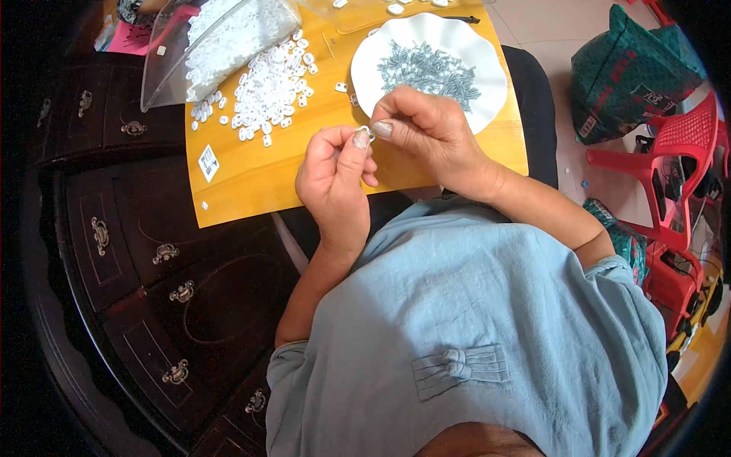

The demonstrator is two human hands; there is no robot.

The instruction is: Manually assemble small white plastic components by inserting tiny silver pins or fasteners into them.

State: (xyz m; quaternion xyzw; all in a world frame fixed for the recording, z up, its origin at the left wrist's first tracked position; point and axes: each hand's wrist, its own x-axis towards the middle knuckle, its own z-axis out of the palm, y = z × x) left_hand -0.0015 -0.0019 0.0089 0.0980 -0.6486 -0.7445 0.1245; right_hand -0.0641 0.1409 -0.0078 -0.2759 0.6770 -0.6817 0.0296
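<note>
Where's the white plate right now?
In the head view, the plate sits at the far right of the yellow table, just beyond the right hand, with grey pieces on it.

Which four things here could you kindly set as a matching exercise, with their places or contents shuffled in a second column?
Things:
1. wavy-rimmed plate
2. clear tray
3. small white piece
4. red chair

Places or contents:
A. at the fingertips of the left hand and right hand
B. at the picture's right, off the yellow table
C. bears a heap of grey pieces
D. holds a mass of white pieces

Right pairs: 1-C, 2-D, 3-A, 4-B.
</note>
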